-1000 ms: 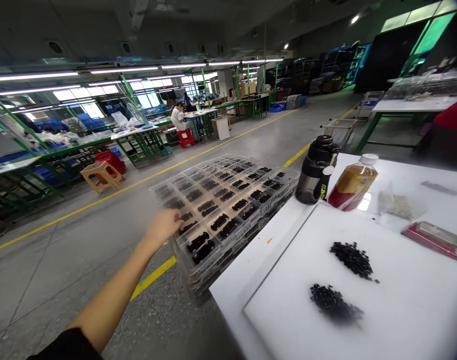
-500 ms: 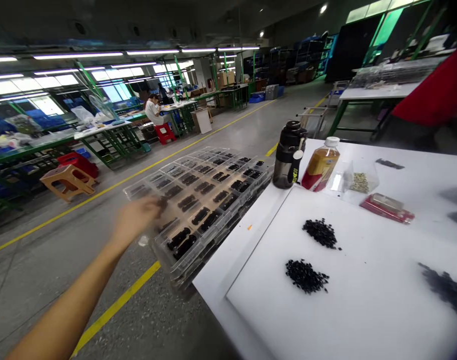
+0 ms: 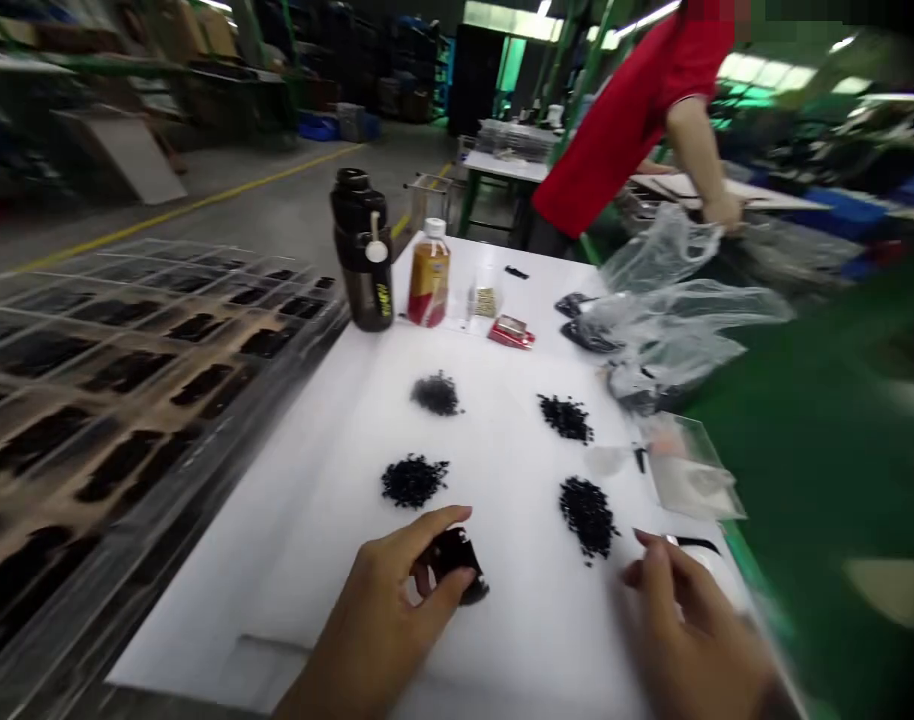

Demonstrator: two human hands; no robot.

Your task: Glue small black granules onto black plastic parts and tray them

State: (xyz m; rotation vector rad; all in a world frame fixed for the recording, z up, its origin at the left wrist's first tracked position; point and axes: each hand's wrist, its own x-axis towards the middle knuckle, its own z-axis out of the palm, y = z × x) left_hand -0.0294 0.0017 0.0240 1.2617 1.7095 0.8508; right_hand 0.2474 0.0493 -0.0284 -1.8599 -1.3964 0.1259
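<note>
Part in dark, glossy, curved plastic, by its look (image 3: 468,570), sits pinched between the thumb and index of my left fingers (image 3: 434,522), low over the white tabletop (image 3: 498,455); I cannot tell whether it touches down. I judge it light and fairly stiff, a little slippery on its shiny face, and thin enough to chip if squeezed hard. The opposite edges look the best hold, lightly, keeping clear of the notches. My right fingers (image 3: 658,585) are curled just beside a pile of tiny black pieces (image 3: 588,515); blur keeps me from telling whether they grasp anything.

Three more piles lie beyond: a near-left black heap (image 3: 416,480), a far-left black heap (image 3: 436,393) and a far-right black heap (image 3: 567,418). Farther back stand a black drinking bottle (image 3: 363,265) and a white-capped bottle with amber and red showing (image 3: 429,280), near a small red-and-silver item (image 3: 512,332). Crumpled clear plastic bags (image 3: 667,310) lie along the right edge. Left of the tabletop, a clear compartmented tray (image 3: 209,450) holds dark pieces. Past the bags, a person in red (image 3: 622,130) leans over another work surface.
</note>
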